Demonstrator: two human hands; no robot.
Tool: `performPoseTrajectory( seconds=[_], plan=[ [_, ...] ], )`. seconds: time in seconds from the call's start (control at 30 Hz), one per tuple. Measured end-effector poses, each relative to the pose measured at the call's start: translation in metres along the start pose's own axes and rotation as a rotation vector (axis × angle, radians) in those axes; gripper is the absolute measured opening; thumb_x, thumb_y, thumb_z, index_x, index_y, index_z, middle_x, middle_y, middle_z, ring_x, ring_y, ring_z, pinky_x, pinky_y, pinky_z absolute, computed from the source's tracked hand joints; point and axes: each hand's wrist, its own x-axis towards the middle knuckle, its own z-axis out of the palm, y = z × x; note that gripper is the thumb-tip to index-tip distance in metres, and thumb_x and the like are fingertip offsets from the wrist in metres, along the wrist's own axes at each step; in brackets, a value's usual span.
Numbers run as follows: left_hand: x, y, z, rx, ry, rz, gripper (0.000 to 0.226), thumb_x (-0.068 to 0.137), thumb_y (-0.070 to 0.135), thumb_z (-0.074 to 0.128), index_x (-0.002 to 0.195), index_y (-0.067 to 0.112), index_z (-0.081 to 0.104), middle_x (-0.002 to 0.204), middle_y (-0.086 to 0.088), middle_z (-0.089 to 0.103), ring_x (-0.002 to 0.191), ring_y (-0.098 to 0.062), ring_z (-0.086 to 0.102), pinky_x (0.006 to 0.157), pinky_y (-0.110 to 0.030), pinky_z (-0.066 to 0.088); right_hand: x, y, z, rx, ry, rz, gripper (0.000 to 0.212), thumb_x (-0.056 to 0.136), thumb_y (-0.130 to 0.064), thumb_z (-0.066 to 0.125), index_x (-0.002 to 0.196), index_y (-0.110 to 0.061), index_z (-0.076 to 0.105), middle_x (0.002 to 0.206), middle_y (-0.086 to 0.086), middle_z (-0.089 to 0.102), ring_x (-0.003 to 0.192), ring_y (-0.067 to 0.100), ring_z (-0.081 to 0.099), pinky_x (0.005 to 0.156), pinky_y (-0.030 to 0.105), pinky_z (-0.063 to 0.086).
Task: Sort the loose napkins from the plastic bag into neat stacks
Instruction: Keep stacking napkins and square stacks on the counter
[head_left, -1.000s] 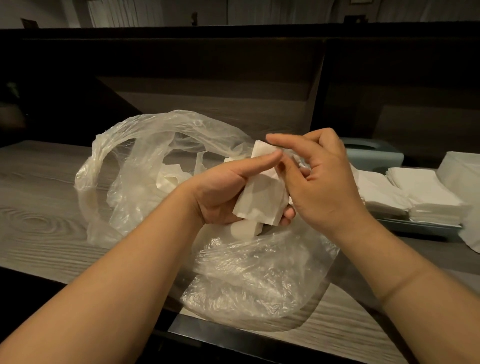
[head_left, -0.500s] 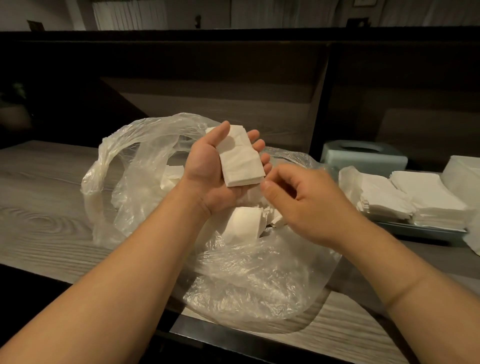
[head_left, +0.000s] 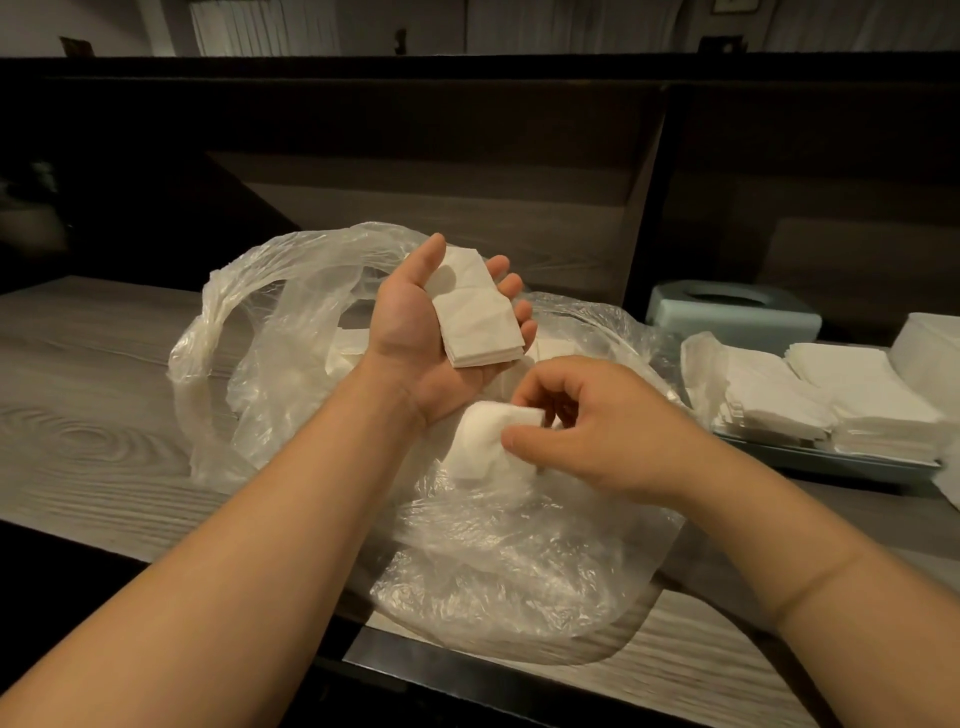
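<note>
A clear plastic bag (head_left: 498, 566) lies crumpled on the wooden counter, with loose white napkins inside. My left hand (head_left: 415, 332) is held palm up above the bag, and a small stack of folded napkins (head_left: 478, 317) rests on its palm with the fingers lightly cupped under it. Just below, my right hand (head_left: 597, 431) reaches into the bag's mouth and pinches a loose folded napkin (head_left: 483, 436) between thumb and fingers.
At the right, neat stacks of white napkins (head_left: 852, 400) sit on a tray (head_left: 831, 462). A pale blue tissue box (head_left: 732, 312) stands behind them. A dark wooden partition (head_left: 441, 171) rises behind the counter (head_left: 88, 405). The counter's front edge runs below the bag.
My left hand turned palm up and rose with the napkin stack. My right hand left the stack, dropped into the bag and took hold of a loose napkin.
</note>
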Motion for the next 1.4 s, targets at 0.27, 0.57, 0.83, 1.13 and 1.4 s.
performPoseTrajectory(
  seconds=[0.27,0.57,0.83,1.13,1.4],
  plan=[
    [0.000,0.002,-0.001,-0.058,0.020,0.033,0.063,0.096,0.058,0.052,0.135,0.010,0.064,0.104,-0.009,0.067,0.084,-0.025,0.065,0.083,-0.038,0.056,0.006,0.004,-0.018,0.331,0.306,0.195,0.009,0.097,-0.026,0.063,0.101,-0.032,0.069,0.091,-0.012,0.073,0.086,0.009,0.069,0.068,0.028,0.055],
    [-0.001,-0.001,0.001,-0.032,0.013,0.047,0.064,0.097,0.059,0.050,0.136,0.010,0.064,0.105,-0.010,0.069,0.085,-0.024,0.067,0.084,-0.039,0.057,0.007,0.015,-0.012,-0.349,0.340,0.293,0.033,0.091,-0.055,0.066,0.109,-0.027,0.064,0.095,-0.012,0.062,0.085,0.008,0.058,0.077,0.032,0.052],
    [-0.001,-0.001,0.002,-0.006,0.008,0.037,0.063,0.097,0.058,0.051,0.135,0.009,0.064,0.103,-0.010,0.069,0.082,-0.024,0.067,0.082,-0.039,0.056,0.010,0.016,-0.017,-0.189,0.407,0.265,0.010,0.097,-0.035,0.067,0.104,-0.032,0.060,0.092,-0.011,0.062,0.077,0.004,0.055,0.061,0.018,0.041],
    [-0.001,-0.002,0.001,0.010,0.006,0.032,0.063,0.096,0.058,0.051,0.133,0.009,0.065,0.107,-0.010,0.068,0.083,-0.024,0.068,0.080,-0.039,0.058,0.006,0.012,-0.021,-0.135,0.472,0.242,0.008,0.097,-0.030,0.068,0.090,-0.028,0.066,0.083,-0.014,0.063,0.074,0.003,0.056,0.057,0.015,0.035],
    [0.000,-0.001,0.001,0.006,-0.001,0.037,0.064,0.095,0.058,0.052,0.135,0.009,0.064,0.105,-0.010,0.068,0.082,-0.024,0.067,0.080,-0.039,0.057,0.006,0.000,-0.014,-0.327,0.471,0.211,0.025,0.093,-0.052,0.065,0.105,-0.033,0.054,0.103,-0.014,0.051,0.100,0.011,0.052,0.093,0.040,0.052]
  ],
)
